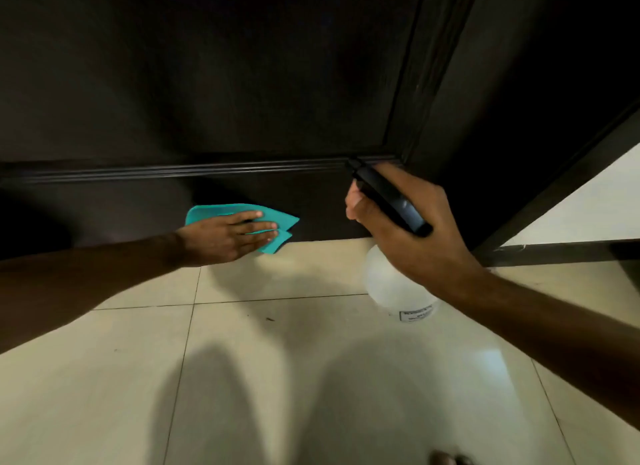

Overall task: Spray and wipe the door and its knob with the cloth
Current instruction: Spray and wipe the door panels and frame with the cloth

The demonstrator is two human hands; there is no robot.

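A dark brown door [214, 83] fills the upper view, with a raised moulding running across its lower part. My left hand [225, 237] lies flat with straight fingers on a teal cloth [277, 220], pressing it against the door's bottom panel just above the floor. My right hand [412, 222] grips a spray bottle [398, 288] by its black trigger head; the nozzle points at the moulding, and the translucent white body hangs below the hand. The door knob is out of view.
Cream floor tiles [277, 360] stretch below the door, carrying my shadow. A dark door frame [554, 187] slants at the right beside a pale wall [595, 205]. Toes of a foot [450, 459] show at the bottom edge.
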